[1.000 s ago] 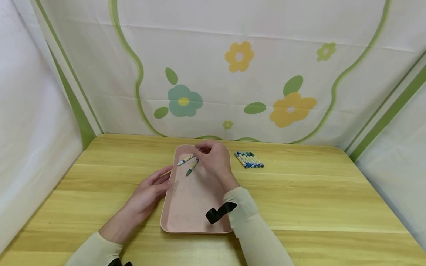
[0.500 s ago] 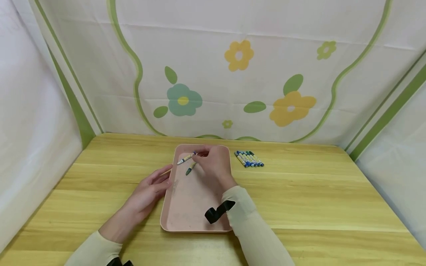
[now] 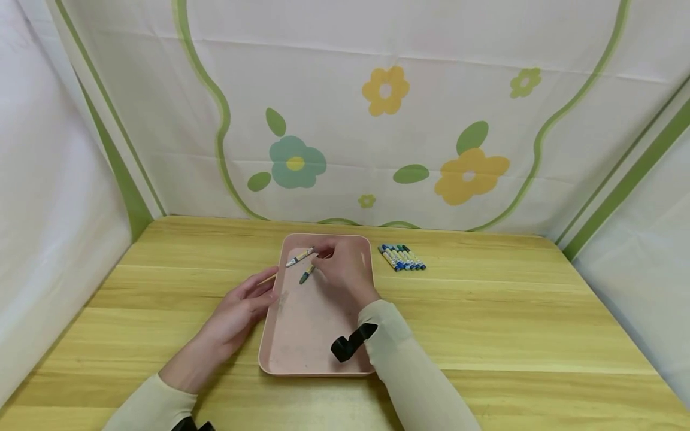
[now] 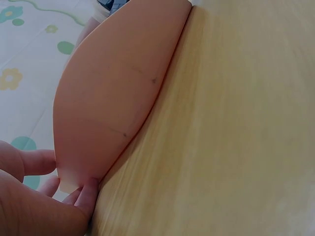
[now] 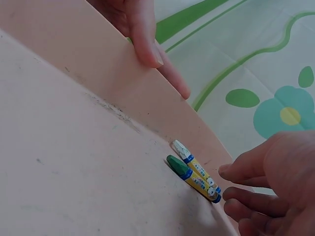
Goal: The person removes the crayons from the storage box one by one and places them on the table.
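Observation:
A pink tray (image 3: 302, 329) lies on the table with two short crayons inside, near its far left corner. One is white-tipped (image 3: 299, 257), the other is a green crayon (image 3: 307, 274); both have yellow wrappers with blue bands. My left hand (image 3: 245, 308) holds the tray's left side, thumb at the rim and fingers against the outer wall. Inside the tray, my right hand (image 3: 345, 269) hovers by the crayons' blue ends. In the right wrist view, its thumb (image 5: 246, 164) and fingers stand a little apart beside the green crayon (image 5: 184, 172) and white crayon (image 5: 184, 151).
To the right of the tray, several crayons (image 3: 401, 257) lie side by side in a row on the wooden table (image 3: 512, 323). A white flowered curtain (image 3: 345, 131) rises behind the table. A black strap (image 3: 350, 344) sticks out from the right wrist.
My right hand has shifted slightly toward me, its fingertips moving from near the white crayon's end to the green one's. The left hand and tray stay put.

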### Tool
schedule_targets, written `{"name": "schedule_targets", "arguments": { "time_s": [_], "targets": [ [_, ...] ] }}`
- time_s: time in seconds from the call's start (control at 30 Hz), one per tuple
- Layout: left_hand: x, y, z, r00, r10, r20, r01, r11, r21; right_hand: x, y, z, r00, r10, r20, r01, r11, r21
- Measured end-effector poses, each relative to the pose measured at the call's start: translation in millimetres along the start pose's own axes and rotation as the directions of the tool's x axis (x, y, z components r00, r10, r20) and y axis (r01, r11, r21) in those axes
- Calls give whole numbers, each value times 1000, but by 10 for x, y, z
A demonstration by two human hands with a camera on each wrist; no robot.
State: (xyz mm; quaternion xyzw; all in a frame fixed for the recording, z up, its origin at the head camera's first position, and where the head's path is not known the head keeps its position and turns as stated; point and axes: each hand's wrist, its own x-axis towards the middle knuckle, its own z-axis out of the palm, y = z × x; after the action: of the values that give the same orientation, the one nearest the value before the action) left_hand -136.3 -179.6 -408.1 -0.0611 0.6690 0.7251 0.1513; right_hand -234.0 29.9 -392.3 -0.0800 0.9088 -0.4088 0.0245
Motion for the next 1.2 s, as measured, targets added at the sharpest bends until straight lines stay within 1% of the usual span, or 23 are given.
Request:
{"name": "schedule_targets", "arguments": {
  "time_s": [0.07,0.33,0.6,0.83,1.03,1.2],
  "targets": [
    [1,-1,-1,1000,0,0,0,1000,-2,7,2,2,1000,-6,8,6,1000,-9],
    [2,-3,-1,1000,0,-10,0,1000,-10,25,11,24,998,-18,60,16,999,40],
    [10,-12,-3,1000,3,-2,-3,1000,-9,40,12,38,997,-34,72,34,999,-1],
    [11,-18,-7,1000,0,-4,0,1000,-6,37,-9,59,994,-6,112,13,998,-68],
    [9,-20,-5,1000,-1,-1,1,1000,-9,37,-5,74,991,9,133,1,997,-76],
    [1,-14,-6,1000,2,1,-2,1000,-6,32,3,69,987,-6,161,20,996,-87]
  ]
}}
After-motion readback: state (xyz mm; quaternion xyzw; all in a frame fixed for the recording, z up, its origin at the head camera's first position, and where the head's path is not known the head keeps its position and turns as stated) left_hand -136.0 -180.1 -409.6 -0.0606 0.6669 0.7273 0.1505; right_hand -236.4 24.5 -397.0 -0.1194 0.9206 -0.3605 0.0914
